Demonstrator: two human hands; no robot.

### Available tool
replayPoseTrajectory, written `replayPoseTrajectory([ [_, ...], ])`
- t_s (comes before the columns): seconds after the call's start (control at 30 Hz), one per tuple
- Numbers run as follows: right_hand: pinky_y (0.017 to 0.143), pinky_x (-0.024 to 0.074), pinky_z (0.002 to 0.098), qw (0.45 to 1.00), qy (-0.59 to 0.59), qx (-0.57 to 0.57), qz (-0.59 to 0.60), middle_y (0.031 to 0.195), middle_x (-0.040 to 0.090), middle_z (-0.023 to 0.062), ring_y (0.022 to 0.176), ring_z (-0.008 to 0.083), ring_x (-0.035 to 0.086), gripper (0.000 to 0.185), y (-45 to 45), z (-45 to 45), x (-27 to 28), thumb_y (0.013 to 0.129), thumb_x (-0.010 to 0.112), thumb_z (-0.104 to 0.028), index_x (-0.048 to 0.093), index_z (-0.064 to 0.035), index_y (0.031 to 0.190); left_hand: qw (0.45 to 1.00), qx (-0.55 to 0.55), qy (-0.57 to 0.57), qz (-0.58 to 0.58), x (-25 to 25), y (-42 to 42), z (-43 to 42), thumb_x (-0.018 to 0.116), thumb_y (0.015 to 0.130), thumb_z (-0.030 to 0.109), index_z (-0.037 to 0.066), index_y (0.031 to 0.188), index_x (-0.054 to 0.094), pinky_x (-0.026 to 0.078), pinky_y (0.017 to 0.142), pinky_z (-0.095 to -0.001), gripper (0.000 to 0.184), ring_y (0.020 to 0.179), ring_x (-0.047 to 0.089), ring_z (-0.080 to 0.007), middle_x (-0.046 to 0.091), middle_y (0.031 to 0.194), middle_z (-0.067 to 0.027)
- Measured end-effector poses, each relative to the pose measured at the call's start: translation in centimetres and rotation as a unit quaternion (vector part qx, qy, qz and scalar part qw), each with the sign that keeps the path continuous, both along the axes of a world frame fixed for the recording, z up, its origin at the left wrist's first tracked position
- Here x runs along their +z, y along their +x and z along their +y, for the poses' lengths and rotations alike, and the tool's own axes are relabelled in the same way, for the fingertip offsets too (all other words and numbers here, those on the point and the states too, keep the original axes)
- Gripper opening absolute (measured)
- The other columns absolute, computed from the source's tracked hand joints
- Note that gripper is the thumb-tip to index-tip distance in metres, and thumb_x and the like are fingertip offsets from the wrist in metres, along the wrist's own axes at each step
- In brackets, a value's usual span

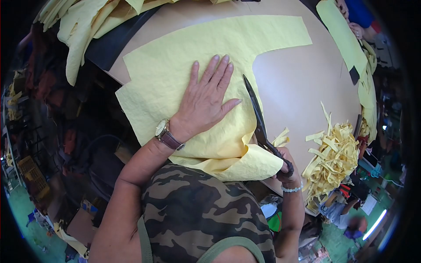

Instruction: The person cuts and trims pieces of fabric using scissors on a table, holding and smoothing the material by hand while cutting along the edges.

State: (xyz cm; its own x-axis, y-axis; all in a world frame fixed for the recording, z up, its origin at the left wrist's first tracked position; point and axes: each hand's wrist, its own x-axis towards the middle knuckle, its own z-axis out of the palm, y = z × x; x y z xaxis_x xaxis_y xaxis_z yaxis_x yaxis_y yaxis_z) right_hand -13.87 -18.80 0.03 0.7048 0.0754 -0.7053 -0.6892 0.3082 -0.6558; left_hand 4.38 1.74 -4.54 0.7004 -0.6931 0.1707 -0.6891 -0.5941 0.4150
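A large yellow sheet of leather-like material [175,48] lies over the table, its near right part folded up in front of my body. My left hand [206,96] rests flat on it, fingers stretched out and pointing away from me. At the lower right, my right hand [287,160] is wrapped round the handles of black scissors [258,116]. The long blades point away from me along the sheet's right edge. Part of the right hand's fingers is hidden behind the handles and the folded sheet.
A heap of narrow yellow offcuts [335,153] sits at the table's right edge. More yellow sheets [87,26] hang over the far left edge. At the far right, another person's hand [356,30] is near a yellow strip [342,39]. The brown tabletop [302,83] shows right of the sheet.
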Motion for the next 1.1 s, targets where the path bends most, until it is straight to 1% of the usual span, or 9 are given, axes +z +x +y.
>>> replayPoseTrajectory([
  [0.1, 0.033, 0.0377, 0.0157, 1.0, 0.02, -0.015, 0.012, 0.054, 0.055, 0.0017, 0.037, 0.0059, 0.048, 0.042, 0.0, 0.3, 0.2, 0.071, 0.071, -0.037, 0.056, 0.0021, 0.077, 1.0, 0.003, 0.008, -0.003, 0.0, 0.0, 0.0, 0.046, 0.087, 0.04, 0.0, 0.135, 0.027, 0.011, 0.106, -0.0504, 0.065, 0.133, 0.019, -0.0274, 0.024, 0.143, -0.013],
  [0.2, 0.035, 0.0343, 0.016, 0.999, 0.029, -0.038, 0.023, 0.058, 0.055, -0.0009, 0.039, 0.0027, 0.046, 0.015, 0.1, 0.9, 0.6, 0.075, 0.062, -0.013, 0.058, 0.0013, 0.075, 1.0, 0.006, 0.013, 0.003, 0.1, -0.1, 0.0, 0.045, 0.088, 0.035, 0.001, 0.136, 0.027, 0.012, 0.106, -0.0504, 0.061, 0.133, 0.019, -0.0272, 0.024, 0.143, -0.0123],
  [0.3, 0.035, 0.0346, 0.016, 0.999, 0.017, -0.028, -0.017, 0.058, 0.055, -0.0011, 0.039, 0.0028, 0.046, 0.013, -0.3, 1.1, 0.3, 0.075, 0.062, -0.011, 0.058, 0.0016, 0.076, 1.0, 0.008, 0.015, 0.006, 0.2, -0.1, -0.1, 0.045, 0.088, 0.033, 0.001, 0.135, 0.027, 0.012, 0.106, -0.0508, 0.059, 0.133, 0.019, -0.0274, 0.024, 0.143, -0.0125],
  [0.4, 0.036, 0.0356, 0.0152, 0.995, 0.085, -0.048, -0.022, 0.059, 0.056, -0.0008, 0.04, 0.0022, 0.047, 0.015, -0.3, 1.5, 0.3, 0.075, 0.063, -0.012, 0.059, 0.0023, 0.08, 1.0, 0.009, 0.025, 0.008, 0.4, -0.1, -0.1, 0.045, 0.088, 0.032, 0.001, 0.135, 0.028, 0.014, 0.105, -0.0517, 0.059, 0.133, 0.02, -0.0277, 0.025, 0.142, -0.013],
  [0.53, 0.035, 0.0371, 0.0143, 0.998, 0.041, -0.042, -0.01, 0.06, 0.058, 0.0, 0.04, 0.0017, 0.048, 0.021, -0.7, 2.3, 0.4, 0.075, 0.064, -0.013, 0.061, 0.0036, 0.086, 1.0, 0.008, 0.028, 0.006, 0.6, 0.0, -0.3, 0.046, 0.087, 0.031, 0.0, 0.134, 0.029, 0.015, 0.104, -0.053, 0.059, 0.133, 0.02, -0.0282, 0.024, 0.142, -0.0135],
  [0.77, 0.037, 0.0367, 0.0153, 0.998, 0.032, -0.049, -0.026, 0.058, 0.057, 0.0, 0.041, 0.0027, 0.049, 0.026, -0.1, 3.1, 0.5, 0.076, 0.066, -0.023, 0.06, 0.0022, 0.082, 1.0, 0.019, 0.019, 0.012, 0.4, -0.2, -0.2, 0.046, 0.087, 0.032, 0.0, 0.134, 0.029, 0.013, 0.105, -0.0527, 0.06, 0.133, 0.019, -0.028, 0.023, 0.143, -0.013],
  [0.87, 0.037, 0.0364, 0.0163, 0.997, 0.04, -0.053, -0.042, 0.058, 0.056, 0.0004, 0.041, 0.0037, 0.049, 0.03, 0.1, 3.1, 0.2, 0.077, 0.067, -0.026, 0.059, 0.0018, 0.081, 0.999, 0.03, 0.013, -0.005, 0.1, -0.3, -0.3, 0.047, 0.086, 0.035, -0.001, 0.132, 0.033, 0.014, 0.105, -0.0519, 0.059, 0.132, 0.021, -0.0259, 0.026, 0.141, -0.0135],
  [0.97, 0.037, 0.0364, 0.0163, 0.997, 0.024, -0.064, -0.035, 0.058, 0.056, 0.001, 0.041, 0.0044, 0.049, 0.031, 0.4, 3.8, 0.8, 0.076, 0.068, -0.028, 0.059, 0.002, 0.081, 0.999, 0.027, 0.027, 0.015, 0.3, -0.3, -0.3, 0.045, 0.087, 0.034, 0.0, 0.135, 0.027, 0.012, 0.105, -0.0519, 0.061, 0.134, 0.017, -0.0266, 0.021, 0.144, -0.0124],
  [1.1, 0.036, 0.0361, 0.0164, 0.998, 0.003, -0.063, -0.028, 0.059, 0.057, 0.0018, 0.039, 0.0048, 0.049, 0.026, 0.0, 4.1, 0.4, 0.078, 0.065, -0.022, 0.059, 0.0028, 0.081, 0.999, 0.029, 0.015, -0.002, 0.4, -0.2, -0.3, 0.047, 0.086, 0.033, 0.001, 0.129, 0.036, 0.018, 0.103, -0.0514, 0.055, 0.131, 0.023, -0.0277, 0.028, 0.14, -0.0135],
])
